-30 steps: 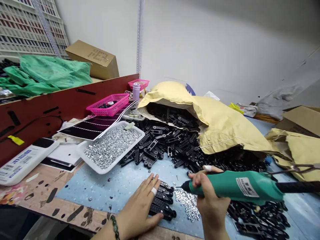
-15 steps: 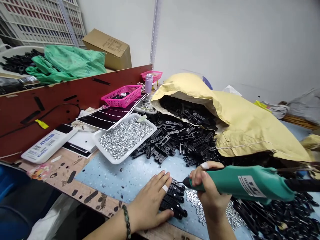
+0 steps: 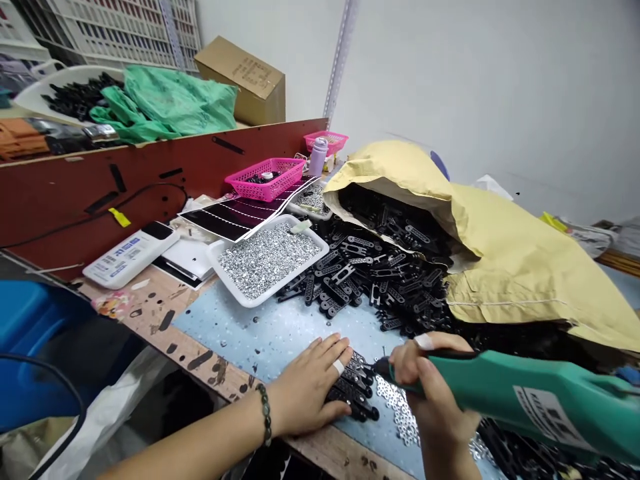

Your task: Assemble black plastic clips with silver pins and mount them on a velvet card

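**Driver tip on the bracket row, tray and sack beyond**

Since a second ago the head has turned, so tray, sack and basket all sit further right in the view. Both hands stay on the same work. The left hand (image 3: 310,385) lies flat with its fingers nearly together, pressing on a row of black brackets (image 3: 361,393) at 6 o'clock. The right hand (image 3: 434,393) is wrapped round the nose of a green power driver (image 3: 540,400), whose tip meets the row's far end. Loose silver washers (image 3: 400,410) lie just beside it at 5 o'clock.

At 11 o'clock from the left hand, a white tray (image 3: 250,301) is filled with small silver nuts. Beyond it, at 12, a pink basket (image 3: 265,180) holds a few dark bits. At 2 o'clock a yellow paper sack (image 3: 500,260) lies on its side with its mouth open, spilling black parts (image 3: 385,273) right up to the tray.

The surface (image 3: 260,333) is bare between the tray and the left hand. Its worn wooden edge (image 3: 200,360) runs at 7 o'clock, near the wrist.
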`<state>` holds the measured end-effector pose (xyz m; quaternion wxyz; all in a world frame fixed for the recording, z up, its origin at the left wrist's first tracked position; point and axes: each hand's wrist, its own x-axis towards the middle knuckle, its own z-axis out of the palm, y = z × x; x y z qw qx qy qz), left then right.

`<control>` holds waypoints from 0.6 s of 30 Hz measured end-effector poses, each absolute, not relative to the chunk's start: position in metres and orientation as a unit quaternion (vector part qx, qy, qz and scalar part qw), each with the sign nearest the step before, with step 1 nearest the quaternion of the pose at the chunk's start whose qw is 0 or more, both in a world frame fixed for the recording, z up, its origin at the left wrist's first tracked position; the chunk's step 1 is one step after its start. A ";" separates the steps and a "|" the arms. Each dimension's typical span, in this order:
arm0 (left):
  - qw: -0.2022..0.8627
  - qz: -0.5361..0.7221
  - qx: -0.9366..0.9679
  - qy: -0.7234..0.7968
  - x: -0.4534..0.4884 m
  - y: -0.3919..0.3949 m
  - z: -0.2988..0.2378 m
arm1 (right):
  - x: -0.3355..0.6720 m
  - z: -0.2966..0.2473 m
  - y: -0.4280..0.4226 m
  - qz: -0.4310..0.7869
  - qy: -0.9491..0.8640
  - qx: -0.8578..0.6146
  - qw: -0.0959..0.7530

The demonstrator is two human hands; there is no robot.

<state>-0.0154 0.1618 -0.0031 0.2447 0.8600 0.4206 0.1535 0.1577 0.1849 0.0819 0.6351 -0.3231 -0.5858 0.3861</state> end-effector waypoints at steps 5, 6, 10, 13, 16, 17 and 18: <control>0.245 0.158 0.859 0.420 -0.016 0.162 -0.003 | 0.158 0.082 0.179 0.388 -0.578 -0.318 0.644; 0.246 0.157 0.859 0.420 -0.016 0.162 -0.003 | 0.158 0.082 0.179 0.389 -0.574 -0.316 0.647; 0.242 0.168 0.859 0.419 -0.015 0.162 -0.005 | 0.156 0.078 0.183 0.405 -0.564 -0.326 0.642; 0.234 0.179 0.858 0.421 -0.014 0.161 -0.007 | 0.152 0.073 0.186 0.432 -0.568 -0.343 0.611; 0.230 0.176 0.859 0.422 -0.013 0.161 -0.005 | 0.147 0.070 0.188 0.456 -0.563 -0.362 0.586; 0.229 0.172 0.860 0.422 -0.013 0.161 -0.004 | 0.147 0.071 0.187 0.455 -0.565 -0.363 0.585; 0.228 0.168 0.862 0.422 -0.013 0.161 -0.003 | 0.147 0.072 0.186 0.448 -0.571 -0.360 0.587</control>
